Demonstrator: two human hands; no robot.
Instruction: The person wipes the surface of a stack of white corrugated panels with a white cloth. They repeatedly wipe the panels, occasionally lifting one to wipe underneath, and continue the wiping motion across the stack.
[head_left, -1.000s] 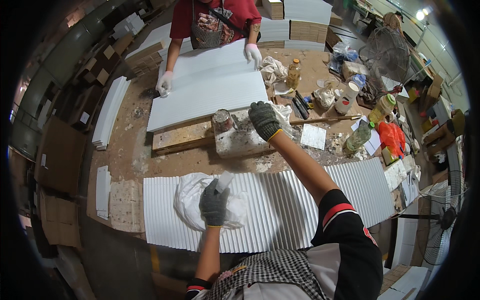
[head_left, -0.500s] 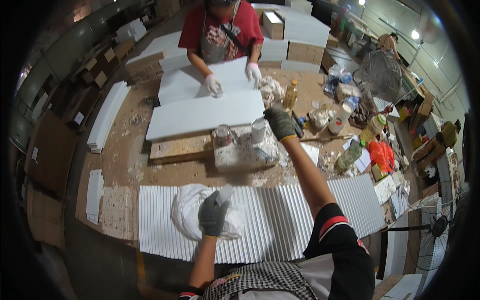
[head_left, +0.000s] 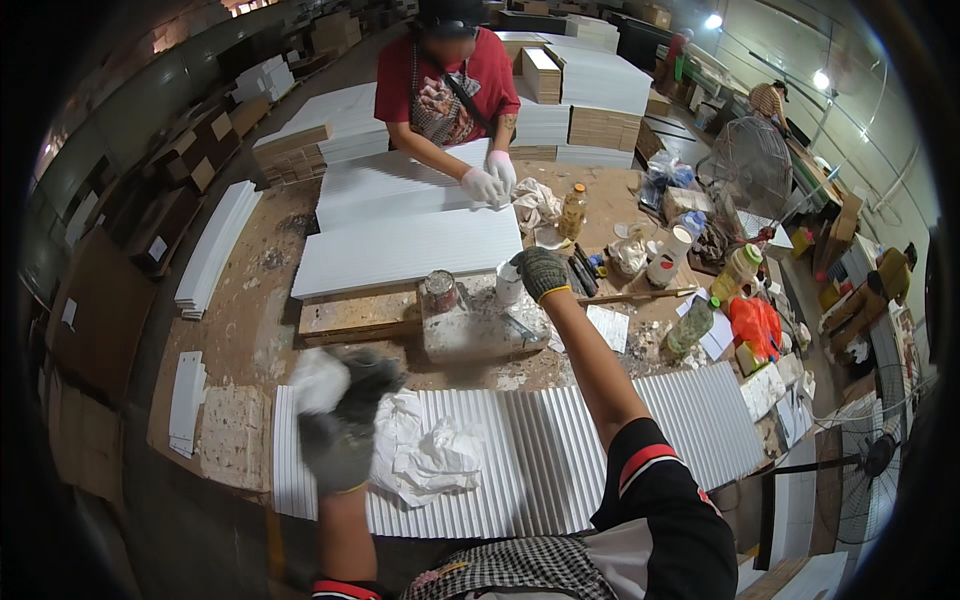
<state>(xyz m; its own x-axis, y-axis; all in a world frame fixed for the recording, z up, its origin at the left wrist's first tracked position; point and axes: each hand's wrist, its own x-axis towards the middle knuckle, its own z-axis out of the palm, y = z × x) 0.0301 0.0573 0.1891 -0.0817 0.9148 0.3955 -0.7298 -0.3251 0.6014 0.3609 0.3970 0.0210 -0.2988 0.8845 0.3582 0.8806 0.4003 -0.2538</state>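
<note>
My left hand (head_left: 340, 430), in a dark grey glove, is raised over the left end of the white ribbed panels (head_left: 560, 470) and smeared by motion. A blurred white shape (head_left: 318, 380) lies against its fingers; I cannot tell whether they grip it. Beside that hand, a crumpled white cloth (head_left: 430, 460) rests on the panels. My right hand (head_left: 544, 274), also gloved, is stretched forward with curled fingers at the rim of a white cup (head_left: 508, 284). What those fingers hold is hidden. The cup stands on a paint-spattered block (head_left: 475, 335) beside a stained can (head_left: 439, 291).
Across the worktable (head_left: 250, 330), a person in a red shirt has white-gloved hands (head_left: 490, 182) on white panels (head_left: 410, 250). Bottles (head_left: 690, 325), rags (head_left: 537, 203) and a red plastic bag (head_left: 755, 327) clutter the right side. Panel strips (head_left: 215, 250) lie left; a fan (head_left: 875, 455) stands right.
My left hand has swung up and left, off the cloth, which now lies more spread out. My right hand has lowered toward the cup. The other person's hands have come together.
</note>
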